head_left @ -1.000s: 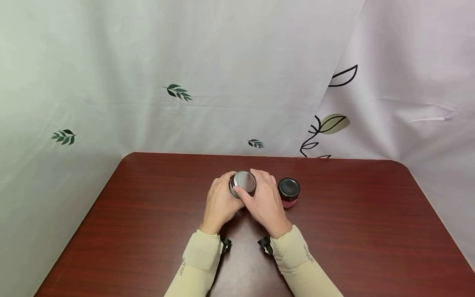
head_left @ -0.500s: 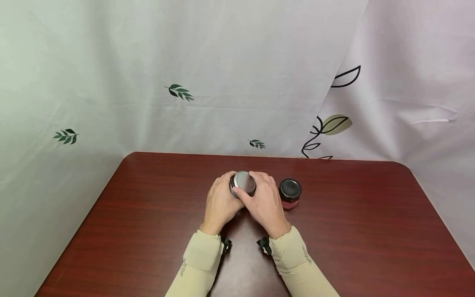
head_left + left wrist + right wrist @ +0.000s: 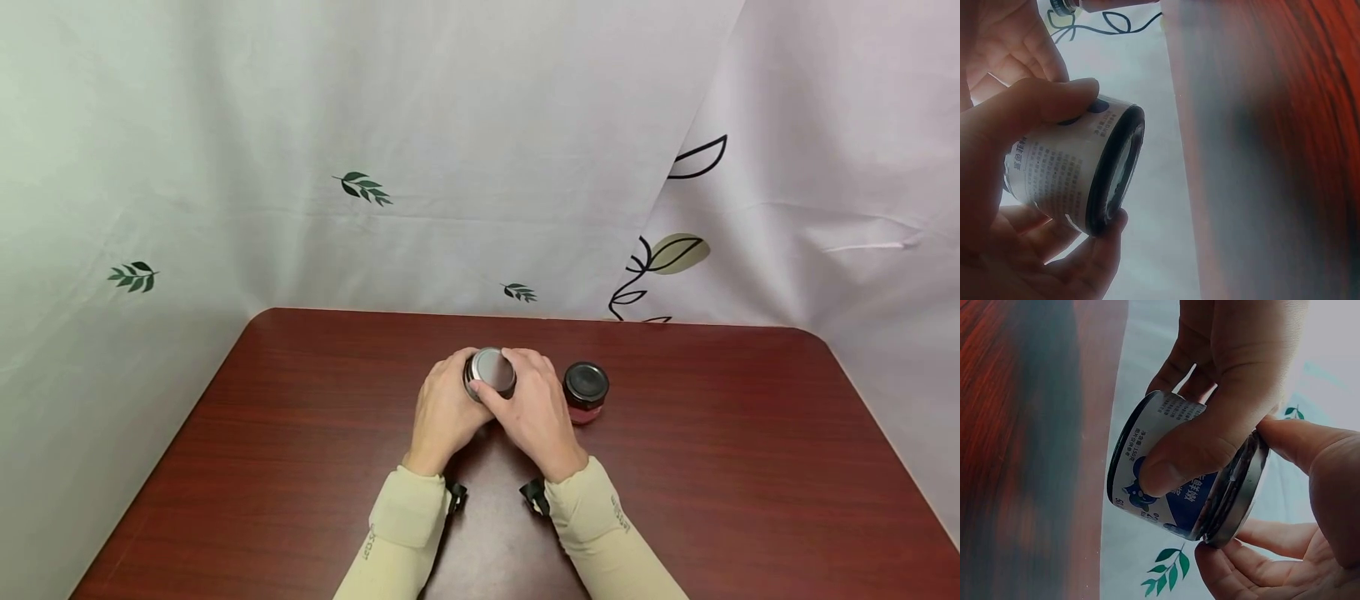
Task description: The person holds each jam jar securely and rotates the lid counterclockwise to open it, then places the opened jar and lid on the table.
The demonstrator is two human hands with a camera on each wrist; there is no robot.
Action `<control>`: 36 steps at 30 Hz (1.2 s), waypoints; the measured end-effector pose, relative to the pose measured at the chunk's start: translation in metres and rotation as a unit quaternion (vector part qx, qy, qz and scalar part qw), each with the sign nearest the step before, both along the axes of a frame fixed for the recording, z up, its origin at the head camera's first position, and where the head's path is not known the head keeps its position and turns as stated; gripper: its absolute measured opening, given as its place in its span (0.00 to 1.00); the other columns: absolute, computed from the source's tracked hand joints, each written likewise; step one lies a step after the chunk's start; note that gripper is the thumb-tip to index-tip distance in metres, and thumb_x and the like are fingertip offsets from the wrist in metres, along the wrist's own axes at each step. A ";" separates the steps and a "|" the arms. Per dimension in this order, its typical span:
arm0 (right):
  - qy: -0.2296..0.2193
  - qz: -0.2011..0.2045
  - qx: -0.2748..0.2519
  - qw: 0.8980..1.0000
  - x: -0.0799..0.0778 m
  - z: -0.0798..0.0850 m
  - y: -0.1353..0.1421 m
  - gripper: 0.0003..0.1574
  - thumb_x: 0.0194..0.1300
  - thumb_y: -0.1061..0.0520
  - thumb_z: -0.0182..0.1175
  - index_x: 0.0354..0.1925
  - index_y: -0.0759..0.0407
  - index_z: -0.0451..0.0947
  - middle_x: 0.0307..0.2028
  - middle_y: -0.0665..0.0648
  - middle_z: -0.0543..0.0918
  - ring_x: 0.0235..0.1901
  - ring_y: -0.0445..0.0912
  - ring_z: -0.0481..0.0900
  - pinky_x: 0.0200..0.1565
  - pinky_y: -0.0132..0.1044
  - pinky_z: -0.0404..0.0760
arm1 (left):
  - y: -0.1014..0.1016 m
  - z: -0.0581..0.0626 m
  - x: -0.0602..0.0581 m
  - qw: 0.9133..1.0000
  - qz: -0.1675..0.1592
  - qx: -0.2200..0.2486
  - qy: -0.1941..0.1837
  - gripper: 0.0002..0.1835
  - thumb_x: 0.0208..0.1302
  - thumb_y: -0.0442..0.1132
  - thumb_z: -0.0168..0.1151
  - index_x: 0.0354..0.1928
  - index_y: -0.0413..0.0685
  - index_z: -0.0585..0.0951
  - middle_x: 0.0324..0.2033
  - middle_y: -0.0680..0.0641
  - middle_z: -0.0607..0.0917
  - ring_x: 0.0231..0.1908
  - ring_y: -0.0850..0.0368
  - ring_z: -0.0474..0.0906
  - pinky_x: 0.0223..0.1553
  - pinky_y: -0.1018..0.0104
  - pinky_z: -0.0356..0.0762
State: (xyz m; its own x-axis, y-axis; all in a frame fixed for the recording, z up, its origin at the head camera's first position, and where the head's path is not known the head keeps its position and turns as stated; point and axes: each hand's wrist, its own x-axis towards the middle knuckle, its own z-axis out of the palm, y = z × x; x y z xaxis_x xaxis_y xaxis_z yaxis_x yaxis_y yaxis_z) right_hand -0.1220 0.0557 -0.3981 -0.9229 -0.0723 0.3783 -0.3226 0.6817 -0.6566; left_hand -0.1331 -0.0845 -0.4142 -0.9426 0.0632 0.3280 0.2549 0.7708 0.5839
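Observation:
Both hands are together on one small glass jar (image 3: 1200,490) with a white and blue printed label. My left hand (image 3: 441,408) grips the jar's body, its thumb lying across the label in both wrist views. My right hand (image 3: 538,410) holds the silver lid (image 3: 494,368) at its rim between thumb and fingers. In the left wrist view the jar's base (image 3: 1116,172) shows, tilted and clear of the table's surface. The lid is still seated on the jar in the right wrist view.
A second jar (image 3: 586,383) with a black lid and red lower part stands on the table just right of my right hand. The reddish-brown wooden table (image 3: 720,450) ends at the back against a pale leaf-print curtain (image 3: 450,125).
The right hand's fingertips have shifted slightly at the lid's far rim. The jar, the left hand and the second jar stay nearly where they were.

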 end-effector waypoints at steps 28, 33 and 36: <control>0.005 0.022 0.013 1.000 -0.001 0.002 0.007 0.36 0.59 0.44 0.73 0.55 0.68 0.81 0.53 0.64 0.82 0.53 0.58 0.78 0.56 0.51 0.76 | 0.003 0.001 0.001 1.000 -0.004 -0.001 -0.008 0.36 0.46 0.49 0.80 0.58 0.43 0.80 0.49 0.45 0.85 0.48 0.44 0.81 0.50 0.50 0.78; 0.007 0.023 0.017 1.000 -0.002 0.002 0.006 0.37 0.58 0.45 0.73 0.56 0.69 0.79 0.52 0.65 0.82 0.52 0.59 0.78 0.57 0.52 0.75 | 0.003 0.002 0.001 1.000 -0.004 0.001 -0.008 0.35 0.46 0.48 0.80 0.57 0.43 0.80 0.49 0.45 0.86 0.48 0.44 0.81 0.50 0.50 0.79; 0.012 0.023 0.020 0.999 -0.002 0.002 0.006 0.37 0.58 0.46 0.74 0.56 0.70 0.79 0.52 0.66 0.82 0.53 0.60 0.78 0.58 0.52 0.74 | 0.003 0.002 0.001 1.000 -0.004 -0.001 -0.006 0.35 0.46 0.48 0.80 0.57 0.43 0.80 0.48 0.44 0.86 0.49 0.44 0.81 0.50 0.50 0.79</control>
State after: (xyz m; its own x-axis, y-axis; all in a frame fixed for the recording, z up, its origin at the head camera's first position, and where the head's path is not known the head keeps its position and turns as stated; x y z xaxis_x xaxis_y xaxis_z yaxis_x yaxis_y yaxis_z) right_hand -0.1242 0.0618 -0.3964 -0.9088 -0.1307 0.3963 -0.3702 0.6907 -0.6212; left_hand -0.1323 -0.0812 -0.4126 -0.9458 0.0716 0.3167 0.2545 0.7692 0.5861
